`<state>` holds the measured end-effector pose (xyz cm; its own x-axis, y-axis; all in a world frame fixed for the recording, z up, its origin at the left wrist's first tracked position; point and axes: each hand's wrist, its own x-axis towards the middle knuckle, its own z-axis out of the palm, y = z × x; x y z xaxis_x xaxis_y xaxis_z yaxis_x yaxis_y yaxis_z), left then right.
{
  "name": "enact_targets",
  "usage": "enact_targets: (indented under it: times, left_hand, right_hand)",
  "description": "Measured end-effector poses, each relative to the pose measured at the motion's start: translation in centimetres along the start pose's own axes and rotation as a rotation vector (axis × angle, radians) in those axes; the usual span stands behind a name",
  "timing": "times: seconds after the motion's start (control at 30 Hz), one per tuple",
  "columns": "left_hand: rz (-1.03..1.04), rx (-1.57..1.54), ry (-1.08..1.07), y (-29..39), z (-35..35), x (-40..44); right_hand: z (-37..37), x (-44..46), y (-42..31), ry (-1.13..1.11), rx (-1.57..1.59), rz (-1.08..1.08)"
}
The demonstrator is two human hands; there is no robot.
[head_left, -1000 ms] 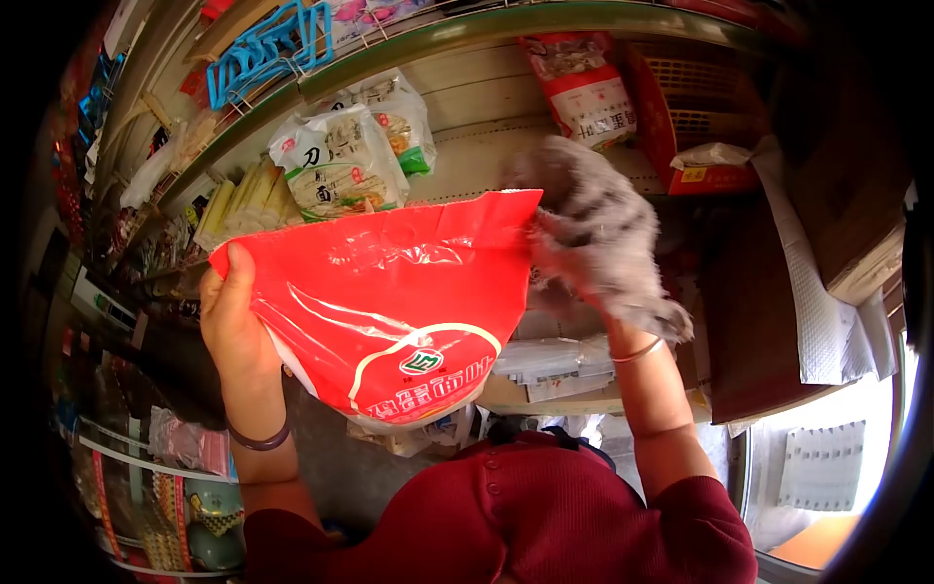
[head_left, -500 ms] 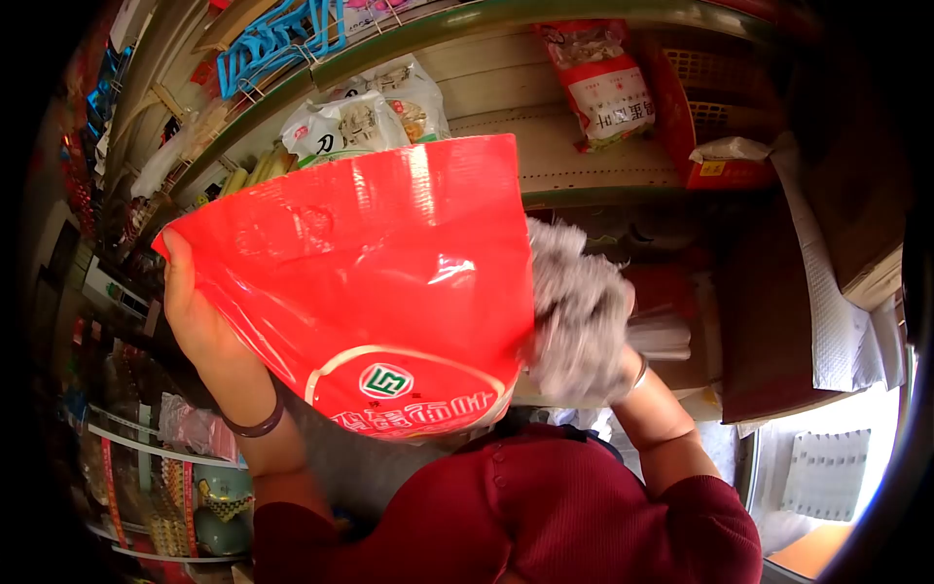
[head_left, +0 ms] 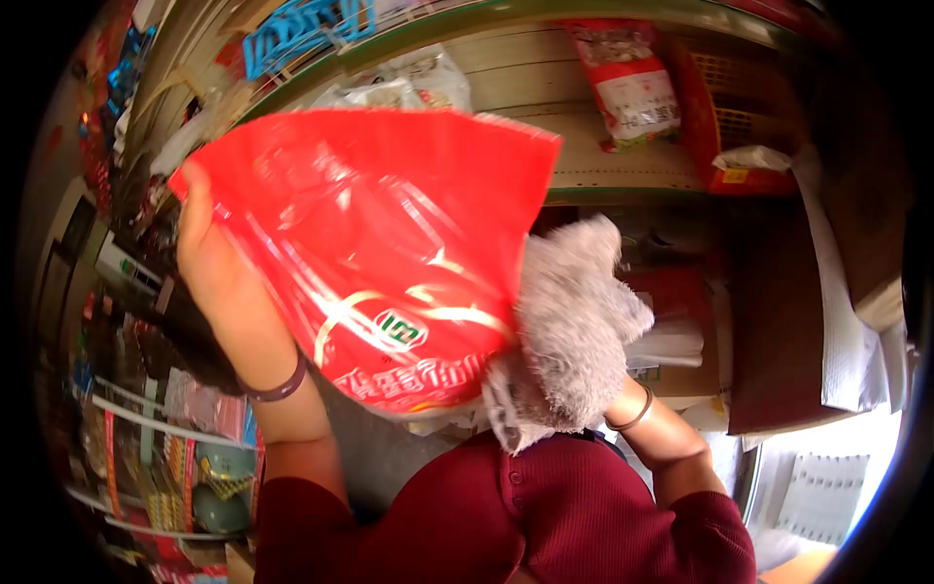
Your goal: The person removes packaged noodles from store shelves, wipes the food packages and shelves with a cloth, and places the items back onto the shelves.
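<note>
A large red plastic bag [head_left: 389,224] with a green logo and white lettering hangs in front of my chest. My left hand [head_left: 209,248] grips its upper left corner, thumb on the front face. A fluffy grey cloth [head_left: 574,326] covers most of my right hand [head_left: 615,397] and lies against the bag's right side. The fingers of that hand are hidden under the cloth, which is bunched around them.
Behind the bag, a shelf [head_left: 623,175] carries a red-and-white packet [head_left: 632,92], clear noodle packets [head_left: 428,78] and a red box [head_left: 739,180]. Blue hangers [head_left: 306,34] are at upper left. A brown carton [head_left: 778,321] stands at right, and goods racks [head_left: 165,419] at lower left.
The cloth has moved from behind the bag's upper right edge down along its right side, partly in front. The bag has shifted and creased in my left hand. The view has turned slightly.
</note>
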<state>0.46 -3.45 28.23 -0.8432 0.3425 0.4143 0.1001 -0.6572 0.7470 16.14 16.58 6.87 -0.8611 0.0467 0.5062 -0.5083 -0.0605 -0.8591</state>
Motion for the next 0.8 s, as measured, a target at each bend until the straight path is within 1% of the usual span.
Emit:
enact_targets:
  times: [0.07,0.1,0.13,0.17,0.23,0.27,0.33,0.37,0.4,0.47,0.5,0.53,0.63,0.67,0.7,0.73,0.77,0.8]
  left_hand:
    - [0.094,0.113,0.035,-0.2,-0.6,0.6]
    - [0.124,0.120,0.038,-0.3,-0.4,0.7]
    - [0.125,0.125,0.054,-0.4,-0.1,0.8]
    - [0.089,0.101,0.023,-0.5,0.2,0.9]
    - [0.024,0.087,-0.028,-0.6,0.9,1.1]
    - [0.015,0.091,-0.025,-0.6,1.2,1.2]
    - [-0.013,0.047,-0.103,-0.6,2.2,1.4]
    - [0.006,0.077,-0.064,-0.4,3.0,1.5]
    - [0.007,0.079,-0.072,0.0,3.4,1.5]
    - [0.038,0.095,-0.003,0.6,4.2,1.8]
    - [0.088,0.180,0.006,1.0,4.2,2.1]
    - [0.083,0.170,0.000,1.3,4.5,2.2]
    - [0.060,0.208,0.149,2.1,7.1,1.7]
    - [0.053,0.204,0.137,2.0,6.9,1.6]
    - [0.088,0.255,-0.009,2.1,6.3,1.5]
    - [0.122,0.305,-0.154,2.4,5.9,1.6]
    - [0.004,0.259,-0.175,2.9,5.7,1.9]
    - [-0.002,0.260,-0.181,2.2,6.4,1.2]
  right_hand:
    - [-0.4,-1.5,1.5,0.075,-0.466,0.034]
    - [-0.4,-1.9,1.8,0.107,-0.690,0.064]
    - [-0.5,-2.5,1.0,0.105,-1.181,-0.049]
    - [-0.4,-2.3,0.0,0.071,-1.229,-0.095]
    - [-0.1,-0.3,-2.4,-0.078,-1.049,-0.190]
    - [0.6,1.2,-3.3,-0.135,-1.015,-0.228]
    - [2.8,4.9,-4.0,-0.177,-1.020,-0.302]
    - [3.9,6.6,-4.1,-0.197,-1.033,-0.303]
    - [5.0,7.9,-4.0,-0.224,-1.056,-0.277]
    - [6.6,8.9,-4.1,-0.298,-1.116,-0.170]
    - [7.2,8.9,-4.5,-0.355,-1.148,-0.082]
    - [7.8,8.8,-4.9,-0.426,-1.180,0.018]
    - [8.4,8.8,-6.2,-0.639,-1.244,0.345]
    - [8.3,8.9,-6.4,-0.682,-1.244,0.416]
    - [8.1,9.0,-6.5,-0.696,-1.225,0.469]
    - [7.5,9.2,-6.1,-0.650,-1.197,0.428]
    - [6.7,8.9,-5.4,-0.553,-1.140,0.346]
    - [5.8,8.9,-4.6,-0.430,-1.056,0.237]
